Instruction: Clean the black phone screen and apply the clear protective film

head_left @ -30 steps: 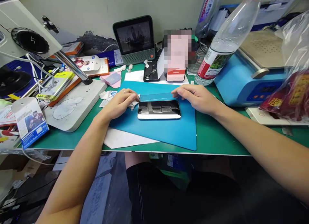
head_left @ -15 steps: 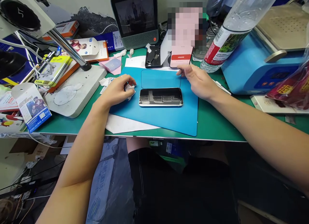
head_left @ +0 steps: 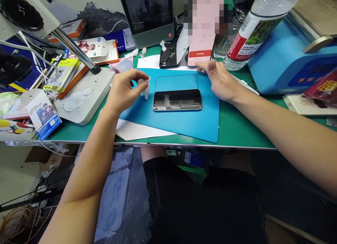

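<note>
My left hand (head_left: pixel 129 87) pinches a crumpled white tissue (head_left: pixel 145 89) above the left part of the blue mat (head_left: pixel 184 126). On that mat lies a phone (head_left: pixel 177 100), its dark glossy face up and reflecting lines. Just behind it is a clear screen protector (head_left: pixel 176 82) with a thin black border, flat or nearly so. My right hand (head_left: pixel 219 79) is at the mat's far right, holding nothing, its index finger stretched out and thumb raised. Its fingertips are near the lower edge of a propped phone (head_left: pixel 201 54) with a pink and red screen; I cannot tell whether they touch.
A water bottle (head_left: pixel 244 42) and a blue machine (head_left: pixel 284 65) stand at the right. Behind the mat are a smart display (head_left: pixel 151 33) and a black phone-like object (head_left: pixel 168 58). A lamp base (head_left: pixel 101 86), boxes and a card package (head_left: pixel 43 114) crowd the left.
My right hand has left the screen protector's corner, which now lies behind the phone. My left hand has lifted the tissue off the mat. The view has shifted slightly.
</note>
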`<state>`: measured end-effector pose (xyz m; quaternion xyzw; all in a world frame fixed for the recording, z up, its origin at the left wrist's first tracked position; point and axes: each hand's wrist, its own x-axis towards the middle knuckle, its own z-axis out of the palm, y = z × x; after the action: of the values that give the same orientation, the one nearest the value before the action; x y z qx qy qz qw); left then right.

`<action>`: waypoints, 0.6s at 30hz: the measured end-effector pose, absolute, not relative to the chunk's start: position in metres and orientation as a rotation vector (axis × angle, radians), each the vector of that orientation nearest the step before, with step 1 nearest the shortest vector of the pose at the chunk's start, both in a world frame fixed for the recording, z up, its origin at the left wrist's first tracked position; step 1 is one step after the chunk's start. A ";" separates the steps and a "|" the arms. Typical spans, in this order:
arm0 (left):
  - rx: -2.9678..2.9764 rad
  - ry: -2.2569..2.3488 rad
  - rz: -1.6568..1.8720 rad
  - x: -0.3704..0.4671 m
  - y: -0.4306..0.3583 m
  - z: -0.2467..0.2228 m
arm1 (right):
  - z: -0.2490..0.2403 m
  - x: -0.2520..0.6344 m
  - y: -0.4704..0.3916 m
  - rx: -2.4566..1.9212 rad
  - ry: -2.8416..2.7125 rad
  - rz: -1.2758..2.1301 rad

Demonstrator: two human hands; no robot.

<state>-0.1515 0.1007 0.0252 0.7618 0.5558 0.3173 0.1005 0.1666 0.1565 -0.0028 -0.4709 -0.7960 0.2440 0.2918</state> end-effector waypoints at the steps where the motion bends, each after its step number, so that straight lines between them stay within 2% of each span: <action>1: 2.258 1.658 0.934 -0.149 0.097 0.029 | -0.004 0.167 0.157 -1.246 -2.103 0.663; 9: 2.255 1.720 0.949 -0.145 0.067 0.058 | -0.012 0.173 0.167 -1.135 -2.045 0.752; 18: 2.273 1.529 0.887 -0.125 0.076 0.066 | -0.005 0.169 0.160 -1.168 -2.010 0.749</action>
<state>-0.1254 0.0760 0.0660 0.7826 0.5265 0.3055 0.1307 0.1692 0.1600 -0.0053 -0.4492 -0.7731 0.2880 0.3428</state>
